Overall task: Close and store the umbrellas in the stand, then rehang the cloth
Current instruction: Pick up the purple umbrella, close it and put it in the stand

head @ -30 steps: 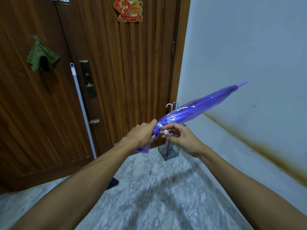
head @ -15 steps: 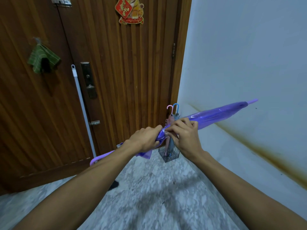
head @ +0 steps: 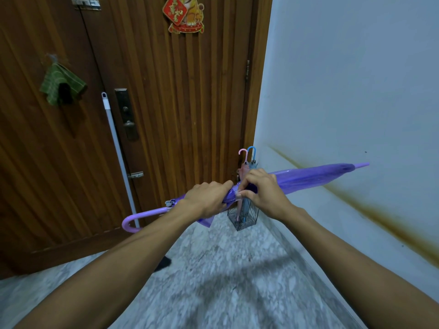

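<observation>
A folded translucent purple umbrella (head: 313, 178) lies nearly level in mid-air, hooked lilac handle left, tip right. The left hand (head: 205, 198) clenches its gathered canopy; the right hand (head: 261, 189) pinches it just beside. Beyond, a wire umbrella stand (head: 243, 216) holds a pink umbrella (head: 243, 168) and a blue umbrella (head: 253, 162). A green striped cloth (head: 60, 87) hangs far left on the wooden door (head: 190, 103).

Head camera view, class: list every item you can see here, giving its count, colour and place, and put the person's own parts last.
purple umbrella: 1, purple, folded, held level across the middle
umbrella stand: 1, dark wire, floor corner by the door
stored umbrellas: 2, pink and blue handles, upright in the stand
cloth: 1, green, hanging on the door, left
pole: 1, white, leaning on the door
decoration: 1, red and gold, top of the door
left hand: grips the purple umbrella
right hand: pinches its canopy
</observation>
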